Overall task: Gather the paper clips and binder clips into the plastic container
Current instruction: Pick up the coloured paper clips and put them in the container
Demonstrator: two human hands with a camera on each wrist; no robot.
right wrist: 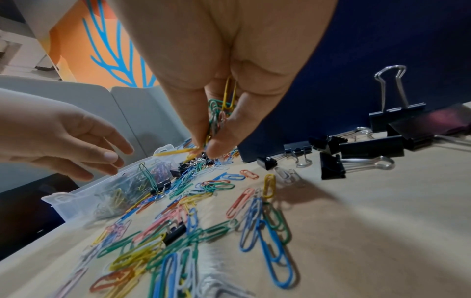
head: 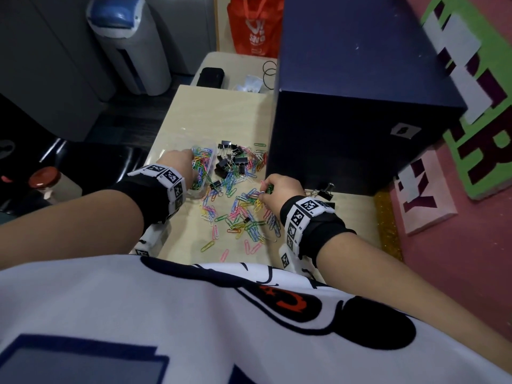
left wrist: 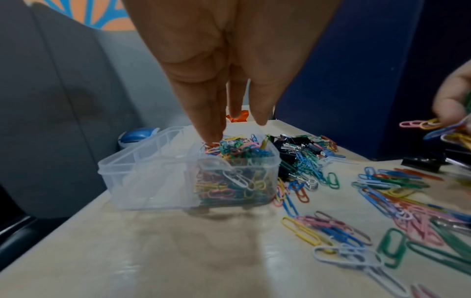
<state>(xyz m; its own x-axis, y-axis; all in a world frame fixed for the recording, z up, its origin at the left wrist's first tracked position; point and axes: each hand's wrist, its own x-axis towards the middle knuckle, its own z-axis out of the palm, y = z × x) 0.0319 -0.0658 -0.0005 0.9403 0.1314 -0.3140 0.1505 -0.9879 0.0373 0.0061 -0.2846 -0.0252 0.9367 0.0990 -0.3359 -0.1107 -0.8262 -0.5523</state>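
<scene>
A clear plastic container stands at the table's left, one section full of coloured paper clips. My left hand hovers over it with straight, empty fingers, one fingertip touching the pile. Loose paper clips cover the middle of the table. Black binder clips lie beyond them and by the box. My right hand pinches a bunch of paper clips just above the scatter.
A tall dark blue box walls off the table's right side. A black case and rubber bands lie at the far end. The table's left edge drops off close beside the container. A red-lidded jar sits lower left.
</scene>
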